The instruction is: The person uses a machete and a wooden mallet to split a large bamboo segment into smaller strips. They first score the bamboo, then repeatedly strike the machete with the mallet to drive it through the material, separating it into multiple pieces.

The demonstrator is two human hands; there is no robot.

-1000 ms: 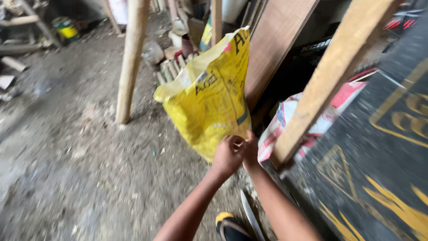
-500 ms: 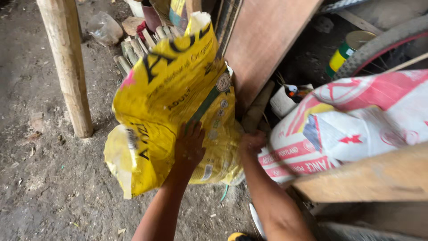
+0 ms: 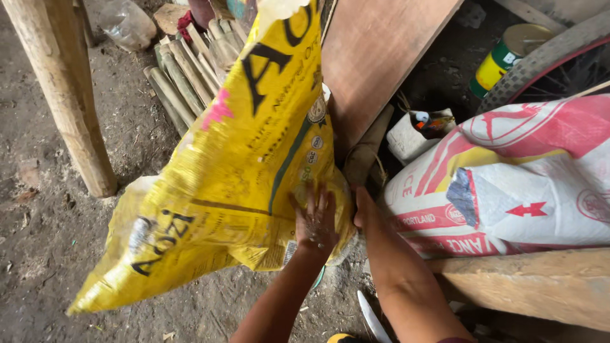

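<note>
In the head view, a large yellow woven sack (image 3: 235, 184) with black lettering stood tilted over the dirt floor (image 3: 44, 254), its top reaching up past the frame edge and its lower corner sagging to the left. The left hand (image 3: 316, 219) lay flat against the sack's lower right side, fingers spread wide, pressing on it rather than closing around anything. The right hand (image 3: 363, 213) was tucked behind the sack's right edge; its fingers were hidden, so its grip could not be told. Just right of the hands lay a white and red cement bag (image 3: 508, 184) on a wooden plank (image 3: 527, 286). Behind the sack leaned a brown board (image 3: 375, 57). A wooden post (image 3: 67, 101) stood to the left, with bamboo sticks (image 3: 184, 70) lying near it. A yellow-green tin (image 3: 508, 54) sat by a wheel (image 3: 546, 57).
</note>
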